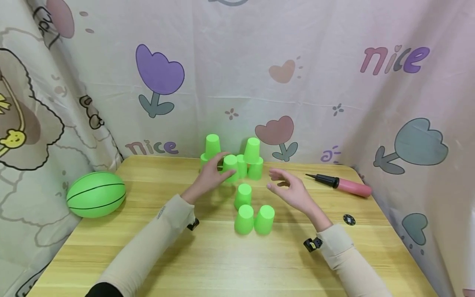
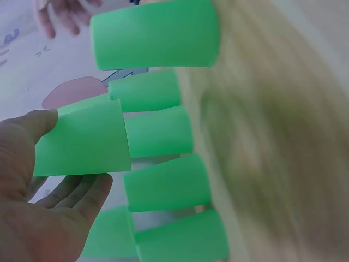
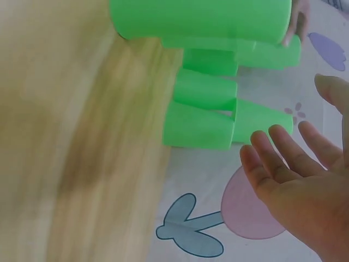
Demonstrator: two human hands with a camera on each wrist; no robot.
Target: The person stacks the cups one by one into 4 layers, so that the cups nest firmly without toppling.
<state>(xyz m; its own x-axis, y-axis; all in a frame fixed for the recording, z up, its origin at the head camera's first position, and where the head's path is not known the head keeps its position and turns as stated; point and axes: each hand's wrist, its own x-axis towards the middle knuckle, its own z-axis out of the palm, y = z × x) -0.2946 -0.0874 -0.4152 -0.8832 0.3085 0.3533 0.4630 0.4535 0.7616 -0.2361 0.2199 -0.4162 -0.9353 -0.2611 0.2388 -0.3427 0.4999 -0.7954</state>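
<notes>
Green ball (image 1: 96,194): sits at the left edge of the wooden table (image 1: 222,264), well to the left of my left hand (image 1: 210,175).
Behind the left hand: I see the left upper cup (image 1: 212,145) standing, mouth down, above the left lower cup (image 1: 203,160), which is partly hidden.
Left-hand grip: thumb and fingers pinch the held cup (image 1: 230,167) by its sides, mouth down; on my left wrist feed it looks raised off the table.
Right of the left fingers: the right upper cup (image 1: 252,149) stands across the middle lower cup (image 1: 242,167) and the right lower cup (image 1: 255,170), slightly farther back than the held cup.
Between the hands, nearer me: the single front cup (image 1: 243,195) stands upside down, with the near-left cup (image 1: 244,220) and near-right cup (image 1: 264,220) side by side before it. All the cups are green.
Right hand (image 1: 292,193): hovers right of the cups, fingers loosely spread, thumb apart, holding nothing.
Air pump (image 1: 339,184): lies to the right of my right hand, black nozzle toward it, pink body beyond.
Black chip (image 1: 349,219): lies flat, right of my right wrist, nearer than the pump.
Printed curtain (image 1: 230,49): hangs behind both hands.
</notes>
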